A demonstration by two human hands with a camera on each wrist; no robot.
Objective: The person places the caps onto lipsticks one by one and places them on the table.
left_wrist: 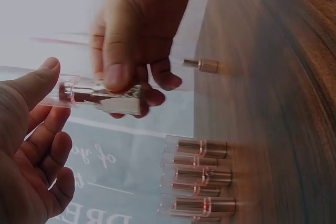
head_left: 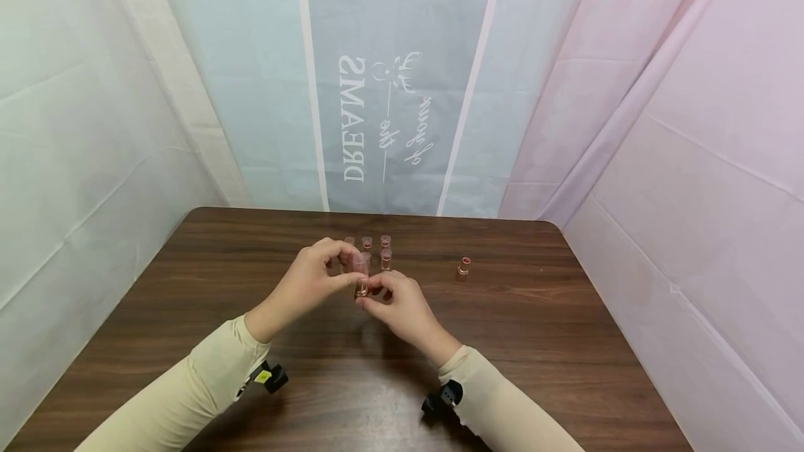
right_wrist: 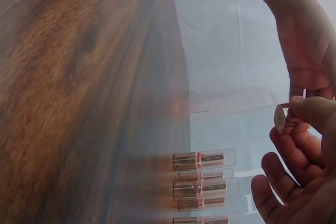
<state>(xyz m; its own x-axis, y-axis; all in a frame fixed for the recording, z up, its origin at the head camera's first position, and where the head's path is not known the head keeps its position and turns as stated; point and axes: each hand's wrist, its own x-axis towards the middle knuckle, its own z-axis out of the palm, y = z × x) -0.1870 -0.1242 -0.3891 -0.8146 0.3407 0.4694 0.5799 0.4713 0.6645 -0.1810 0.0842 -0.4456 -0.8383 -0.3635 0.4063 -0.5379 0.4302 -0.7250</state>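
My left hand [head_left: 317, 272] pinches a clear cap [left_wrist: 51, 97] between thumb and fingers. My right hand [head_left: 405, 305] grips the shiny gold base [head_left: 361, 290] of a lipstick tube, thumb on one side and fingers behind. Cap and tube are in line above the table; the cap meets the tube's upper end, but how far it is seated I cannot tell. In the right wrist view the flat bottom of the base [right_wrist: 280, 119] shows beside the right fingertips. Just behind the hands stand several capped lipstick tubes [head_left: 386, 260], partly hidden by the left hand.
An uncapped gold lipstick tube [head_left: 463, 269] stands alone to the right on the dark wooden table [head_left: 502, 340]. A separate clear cap [right_wrist: 191, 107] stands on the table in the right wrist view. A printed cloth [head_left: 402, 19] hangs behind the table.
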